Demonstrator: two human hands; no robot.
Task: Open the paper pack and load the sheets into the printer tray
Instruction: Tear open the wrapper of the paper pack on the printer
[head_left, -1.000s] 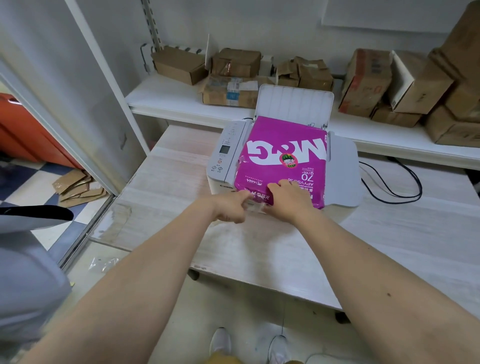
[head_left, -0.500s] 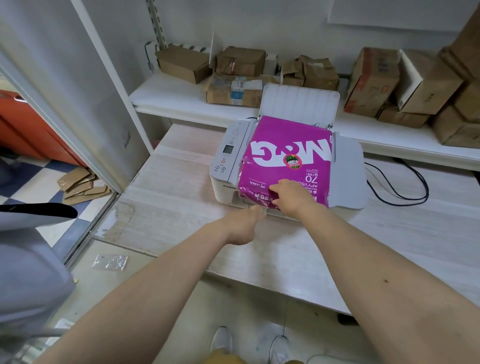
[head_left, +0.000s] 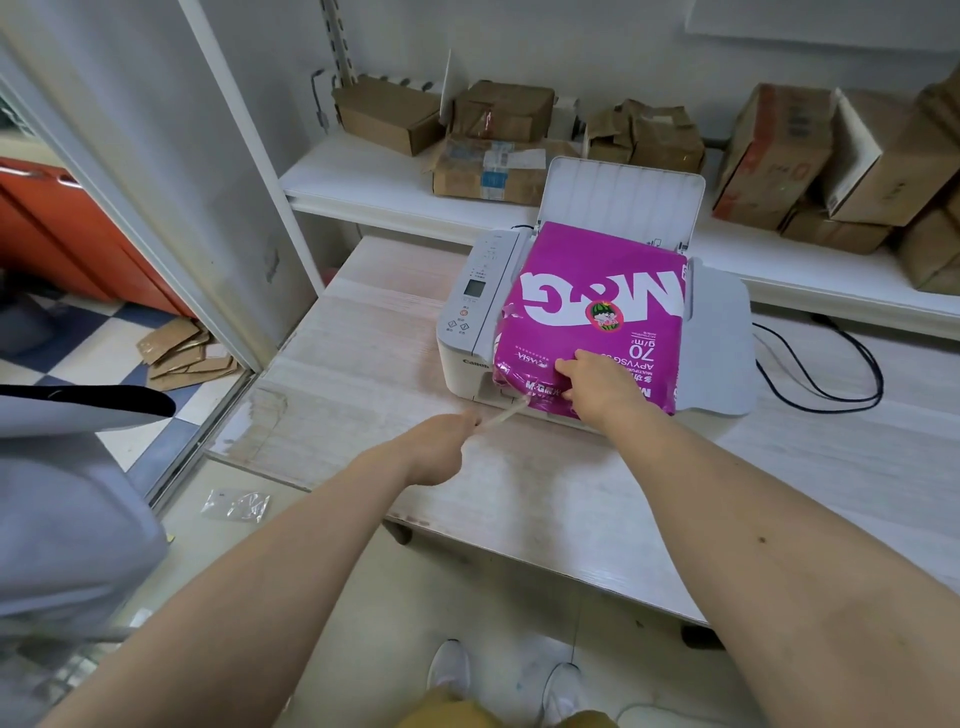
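A magenta plastic-wrapped paper pack (head_left: 597, 312) with white lettering lies flat on top of a white inkjet printer (head_left: 470, 312), itself standing on a pale wood-grain table (head_left: 363, 374) with its ribbed white rear tray (head_left: 621, 195) raised behind the pack. The right hand (head_left: 597, 384) presses down on the pack's near edge, fingers curled over the wrapper. The left hand (head_left: 441, 441), just short of that edge, is closed in a pinch on a thin translucent tear strip (head_left: 506, 413), which stretches taut from its fingertips up to the pack's front face, just left of the right hand's fingers.
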